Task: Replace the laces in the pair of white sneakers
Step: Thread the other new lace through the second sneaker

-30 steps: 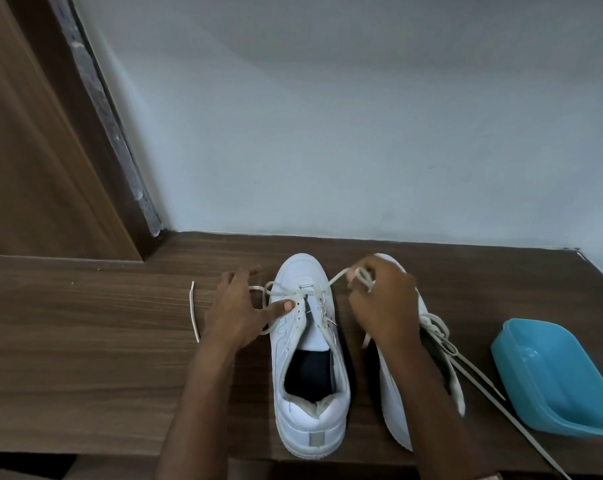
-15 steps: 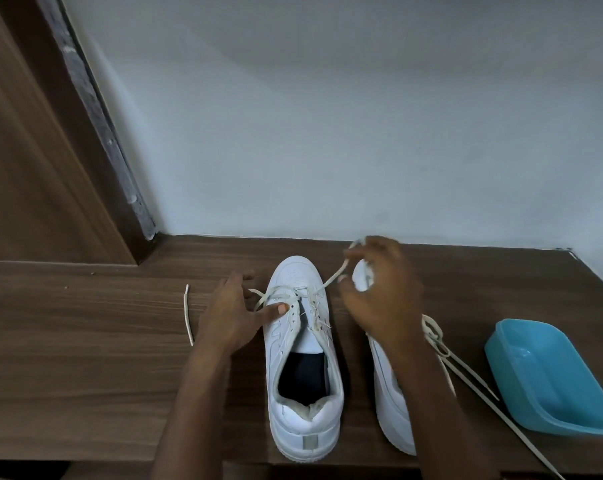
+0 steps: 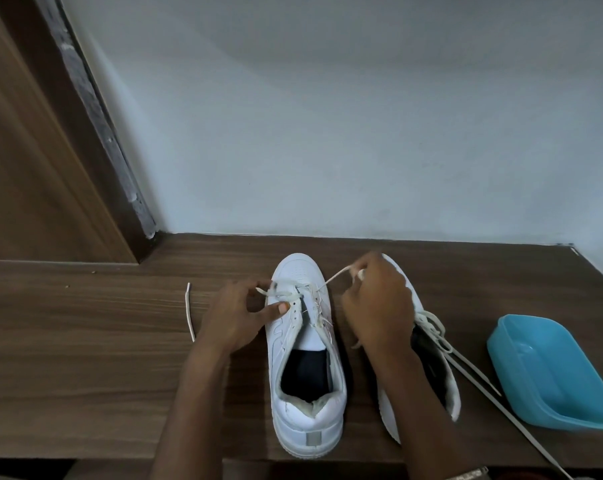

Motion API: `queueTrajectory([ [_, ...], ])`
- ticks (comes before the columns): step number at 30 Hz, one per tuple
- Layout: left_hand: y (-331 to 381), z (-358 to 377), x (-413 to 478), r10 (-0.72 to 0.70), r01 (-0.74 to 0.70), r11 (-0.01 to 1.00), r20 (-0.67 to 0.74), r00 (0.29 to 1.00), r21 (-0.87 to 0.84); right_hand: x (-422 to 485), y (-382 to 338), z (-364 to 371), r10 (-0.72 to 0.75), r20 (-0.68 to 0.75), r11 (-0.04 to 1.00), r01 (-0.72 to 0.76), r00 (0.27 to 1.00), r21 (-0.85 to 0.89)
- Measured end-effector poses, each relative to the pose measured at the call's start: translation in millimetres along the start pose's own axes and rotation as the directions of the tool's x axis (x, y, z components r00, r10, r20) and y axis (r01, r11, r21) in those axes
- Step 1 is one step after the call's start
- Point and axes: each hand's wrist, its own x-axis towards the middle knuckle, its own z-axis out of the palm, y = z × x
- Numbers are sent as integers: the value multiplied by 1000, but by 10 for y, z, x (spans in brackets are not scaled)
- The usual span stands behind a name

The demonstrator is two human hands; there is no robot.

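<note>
Dark wood surface (image 3: 85, 341) meets a pale wall (image 3: 328, 133). Between the hands stands a white sneaker (image 3: 307, 420), toe away. The left hand (image 3: 234, 317) holds it, thumb pressed on the eyelet row. The right hand (image 3: 379, 306) pinches its lace (image 3: 338, 273), taut from the eyelets. Under the right wrist lies the second sneaker (image 3: 453, 393), laces trailing. Outside the left hand lies a loose lace piece (image 3: 189, 313); outside the right, a blue tub (image 3: 549, 375).

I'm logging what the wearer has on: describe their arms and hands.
The left hand and right hand wear no gloves, and no rings show. Both arms are bare, with no sleeves in view. A pale, metallic-looking band crosses the right wrist at the bottom edge, perhaps a watch strap.
</note>
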Motion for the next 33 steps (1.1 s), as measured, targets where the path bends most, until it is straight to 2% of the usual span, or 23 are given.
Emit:
queueTrajectory([
  [3,-12,2,1,8,-8,1000,-5,1000,0,72,30,-98,145,-188,979,-114,971,168],
  [5,-18,9,2,3,-3,1000,0,1000,6,100,56,-131,199,-224,953,-135,954,271],
  [7,1,10,-8,-5,5,1000,3,1000,3,94,67,-140,155,-207,958,-96,966,272],
  [11,21,19,-8,-2,2,1000,-22,1000,-10,59,117,-49,-96,18,989,93,995,112],
  [14,27,55,16,41,-40,999,-55,998,20,-4,93,54,-247,209,968,235,946,84],
  [16,36,89,26,84,-79,994,-76,994,71,-51,63,122,-285,278,958,281,917,54],
  [22,24,132,35,170,-161,979,-65,983,127,-34,67,158,-185,213,979,198,959,-42],
  [27,-7,31,10,106,-93,989,-117,987,113,-49,45,102,-53,115,995,61,992,-73],
  [30,-46,-43,-2,59,-65,998,-182,981,-26,-29,52,63,15,37,999,-14,999,-42],
  [33,-36,-63,7,4,-44,965,-153,988,-257,-40,27,55,40,32,999,-39,999,-15],
])
